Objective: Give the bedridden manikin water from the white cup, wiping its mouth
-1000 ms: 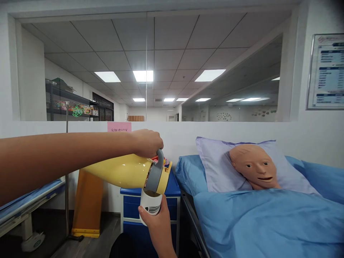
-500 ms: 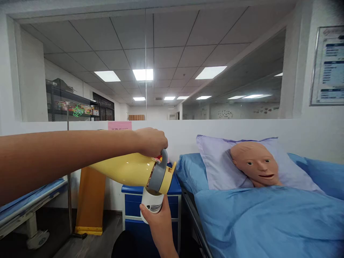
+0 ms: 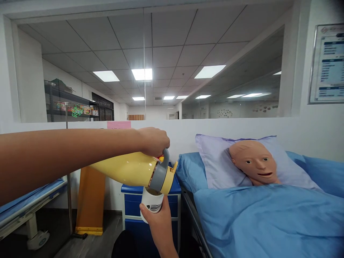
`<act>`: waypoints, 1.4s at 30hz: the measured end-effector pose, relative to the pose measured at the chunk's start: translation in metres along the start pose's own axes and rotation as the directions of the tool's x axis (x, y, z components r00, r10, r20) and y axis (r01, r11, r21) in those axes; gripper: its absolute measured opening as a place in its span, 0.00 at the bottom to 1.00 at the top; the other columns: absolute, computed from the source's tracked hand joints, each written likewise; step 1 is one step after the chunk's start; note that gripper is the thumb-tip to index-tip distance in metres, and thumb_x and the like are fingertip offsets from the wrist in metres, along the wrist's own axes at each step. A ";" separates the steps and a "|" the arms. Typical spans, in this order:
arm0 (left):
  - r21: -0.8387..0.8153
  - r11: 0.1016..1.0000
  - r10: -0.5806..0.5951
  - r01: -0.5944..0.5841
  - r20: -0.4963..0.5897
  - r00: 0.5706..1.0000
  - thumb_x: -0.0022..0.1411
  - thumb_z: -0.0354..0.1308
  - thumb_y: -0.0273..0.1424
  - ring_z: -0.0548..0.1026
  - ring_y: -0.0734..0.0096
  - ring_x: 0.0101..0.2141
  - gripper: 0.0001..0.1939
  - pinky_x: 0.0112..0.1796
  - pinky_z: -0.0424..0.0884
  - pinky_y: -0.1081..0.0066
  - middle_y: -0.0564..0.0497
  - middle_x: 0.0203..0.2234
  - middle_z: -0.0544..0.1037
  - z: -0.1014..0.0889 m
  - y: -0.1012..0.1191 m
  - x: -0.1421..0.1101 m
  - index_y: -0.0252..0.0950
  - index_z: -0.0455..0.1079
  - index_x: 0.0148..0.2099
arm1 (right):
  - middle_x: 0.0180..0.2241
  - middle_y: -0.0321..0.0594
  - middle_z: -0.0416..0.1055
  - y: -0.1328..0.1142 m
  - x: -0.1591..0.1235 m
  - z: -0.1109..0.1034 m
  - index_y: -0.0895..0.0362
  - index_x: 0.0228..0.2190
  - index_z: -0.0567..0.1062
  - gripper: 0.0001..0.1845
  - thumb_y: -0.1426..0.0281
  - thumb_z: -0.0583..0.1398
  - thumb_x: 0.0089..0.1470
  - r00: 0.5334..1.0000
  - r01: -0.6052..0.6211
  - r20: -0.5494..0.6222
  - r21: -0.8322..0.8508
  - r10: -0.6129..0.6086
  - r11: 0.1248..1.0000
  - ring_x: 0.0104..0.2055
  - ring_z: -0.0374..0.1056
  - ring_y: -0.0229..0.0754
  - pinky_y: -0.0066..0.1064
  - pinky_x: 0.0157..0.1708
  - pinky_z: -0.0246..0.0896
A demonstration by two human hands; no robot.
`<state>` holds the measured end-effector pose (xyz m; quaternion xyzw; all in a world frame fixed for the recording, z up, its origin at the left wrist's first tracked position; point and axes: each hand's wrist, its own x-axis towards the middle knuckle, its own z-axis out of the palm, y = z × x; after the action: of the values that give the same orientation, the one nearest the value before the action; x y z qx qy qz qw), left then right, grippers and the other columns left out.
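Observation:
A yellow thermos jug [image 3: 126,168] with a grey collar and handle lies tilted almost on its side, its mouth pointing right and down. My left hand [image 3: 154,139] is closed round the grey handle from above, the forearm stretching in from the left edge. Just below the spout sits a white cup [image 3: 151,204] with black stripes and a small dark mark. Wrapped round the cup from the right is my right hand [image 3: 159,218], thumb across its near side. The cup leans slightly, its rim touching or very near the jug's mouth. I cannot make out any liquid stream.
Behind the cup stands a blue bedside cabinet [image 3: 131,211]. On the right, a manikin [image 3: 254,163] rests on a lilac pillow [image 3: 215,168] under a blue quilt [image 3: 263,222]. A dark bed rail [image 3: 196,222], a metal pole [image 3: 69,204] and an orange board [image 3: 90,200] stand nearby.
The jug and my left hand have shifted very slightly right. The cup and my right hand stay nearly in place; the view has moved a little.

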<state>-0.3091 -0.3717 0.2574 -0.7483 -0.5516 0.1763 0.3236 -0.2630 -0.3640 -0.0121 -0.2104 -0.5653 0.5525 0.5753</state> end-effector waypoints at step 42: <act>-0.681 0.551 -0.729 0.483 -0.112 0.675 0.55 0.53 0.37 0.66 0.73 0.25 0.14 0.28 0.57 0.72 0.52 0.20 0.72 0.220 -0.127 0.024 0.35 0.67 0.22 | 0.34 0.39 0.77 0.098 0.036 -0.016 0.57 0.44 0.71 0.30 0.64 0.67 0.35 0.970 -0.161 -0.205 -0.157 0.128 0.974 0.36 0.73 0.47 0.34 0.37 0.66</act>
<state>-0.5279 -0.2624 0.1856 -0.5847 -0.7304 -0.2830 0.2110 -0.2969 -0.2971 -0.0865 -0.3528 -0.5353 0.5189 0.5654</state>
